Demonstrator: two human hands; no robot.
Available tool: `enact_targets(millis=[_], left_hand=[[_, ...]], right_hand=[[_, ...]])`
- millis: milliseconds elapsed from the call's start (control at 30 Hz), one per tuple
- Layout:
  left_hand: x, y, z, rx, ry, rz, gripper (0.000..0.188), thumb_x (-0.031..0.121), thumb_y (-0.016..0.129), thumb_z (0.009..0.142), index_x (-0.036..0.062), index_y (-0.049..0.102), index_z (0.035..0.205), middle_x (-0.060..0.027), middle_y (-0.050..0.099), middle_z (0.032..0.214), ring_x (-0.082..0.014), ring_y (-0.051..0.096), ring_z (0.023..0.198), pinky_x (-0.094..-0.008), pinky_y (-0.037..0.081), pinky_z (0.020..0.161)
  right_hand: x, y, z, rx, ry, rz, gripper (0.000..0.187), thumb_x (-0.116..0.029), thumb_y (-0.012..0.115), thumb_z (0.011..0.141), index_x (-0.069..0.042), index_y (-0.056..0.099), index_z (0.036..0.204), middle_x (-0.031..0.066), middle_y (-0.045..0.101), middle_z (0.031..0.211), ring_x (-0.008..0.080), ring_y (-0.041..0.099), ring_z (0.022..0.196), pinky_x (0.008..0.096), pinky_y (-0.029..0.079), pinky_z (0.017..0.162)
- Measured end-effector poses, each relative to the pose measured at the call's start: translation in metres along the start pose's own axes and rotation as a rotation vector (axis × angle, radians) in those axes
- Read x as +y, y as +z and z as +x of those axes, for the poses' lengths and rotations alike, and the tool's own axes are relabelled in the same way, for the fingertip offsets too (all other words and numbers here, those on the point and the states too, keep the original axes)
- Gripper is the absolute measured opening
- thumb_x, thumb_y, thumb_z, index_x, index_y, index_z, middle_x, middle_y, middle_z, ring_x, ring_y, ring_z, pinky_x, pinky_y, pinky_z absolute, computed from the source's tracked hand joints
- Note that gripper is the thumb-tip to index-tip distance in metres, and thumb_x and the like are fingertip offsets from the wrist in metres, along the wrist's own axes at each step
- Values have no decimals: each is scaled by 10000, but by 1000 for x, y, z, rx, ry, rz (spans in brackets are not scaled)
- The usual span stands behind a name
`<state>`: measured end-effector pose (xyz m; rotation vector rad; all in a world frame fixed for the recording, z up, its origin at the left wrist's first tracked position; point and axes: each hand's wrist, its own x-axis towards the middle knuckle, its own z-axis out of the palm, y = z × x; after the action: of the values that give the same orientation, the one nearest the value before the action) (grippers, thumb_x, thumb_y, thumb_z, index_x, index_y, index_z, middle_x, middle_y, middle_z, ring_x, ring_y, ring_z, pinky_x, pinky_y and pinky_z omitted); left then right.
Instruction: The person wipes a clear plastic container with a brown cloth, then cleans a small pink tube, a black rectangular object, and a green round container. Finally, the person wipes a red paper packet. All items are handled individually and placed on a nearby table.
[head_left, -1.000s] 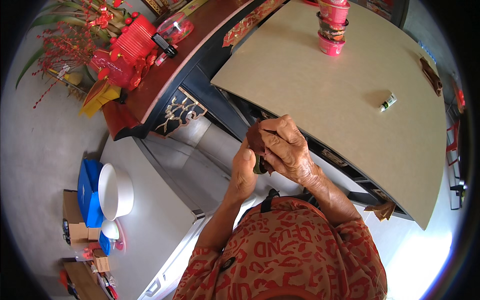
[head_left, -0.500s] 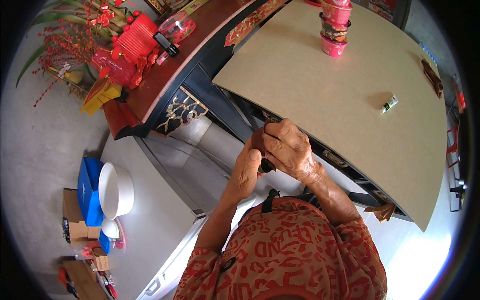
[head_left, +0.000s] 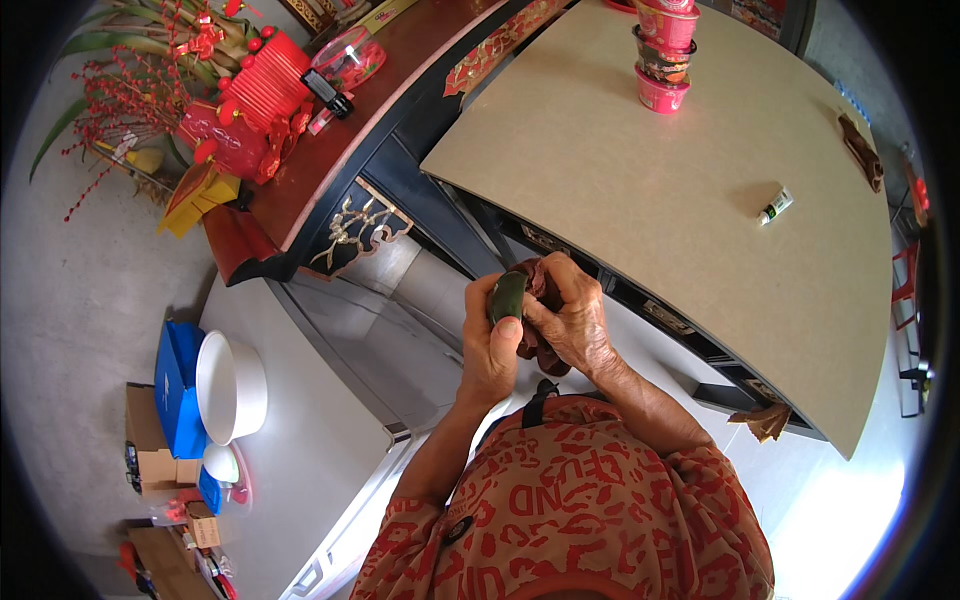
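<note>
My left hand (head_left: 487,350) is closed round a dark green, smooth, rounded object (head_left: 507,298) whose kind I cannot make out. The thumb presses along its near end. Close beside it, my right hand (head_left: 578,318) grips a crumpled dark brown cloth or soft leather piece (head_left: 541,288), its fingers bent against the green object. Part of the brown piece hangs below the fingers. Both hands are held up in front of my body, near the edge of the beige table (head_left: 600,170). The hands hide much of both things.
A small white tube (head_left: 775,206) and a brown crumpled item (head_left: 860,152) lie on the table, with stacked pink tubs (head_left: 663,70) farther back. To the left are a white bowl (head_left: 230,388), a blue box (head_left: 180,390) and a dark red cabinet (head_left: 340,130) with red decorations.
The dark green object now shows at the top of my left hand, where the brown piece covered that spot before. My right hand has shifted slightly down and left with the brown piece.
</note>
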<state>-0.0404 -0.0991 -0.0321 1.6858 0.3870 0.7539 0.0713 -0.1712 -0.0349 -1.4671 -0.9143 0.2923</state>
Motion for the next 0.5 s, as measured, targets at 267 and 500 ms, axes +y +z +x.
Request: enact_targets(millis=[267,500], left_hand=[[9,1,4,-62,107,162,608,495,495,904,5,366,1240,-99,478,1068,-170,504,933,-301,443,790],[19,-16,14,-132,-297,77,660,610,358,917,30,389,1230,-78,531,1016,-121,535,910,-261,444,788]], right_hand=[[12,1,-6,-25,158,-52,223,-130,708,758,4,565,864,158,594,762,299,597,630,359,492,595],[-8,-18,13,32,-494,-373,233,-46,740,659,-48,532,764,95,560,730,271,585,610,351,490,529]])
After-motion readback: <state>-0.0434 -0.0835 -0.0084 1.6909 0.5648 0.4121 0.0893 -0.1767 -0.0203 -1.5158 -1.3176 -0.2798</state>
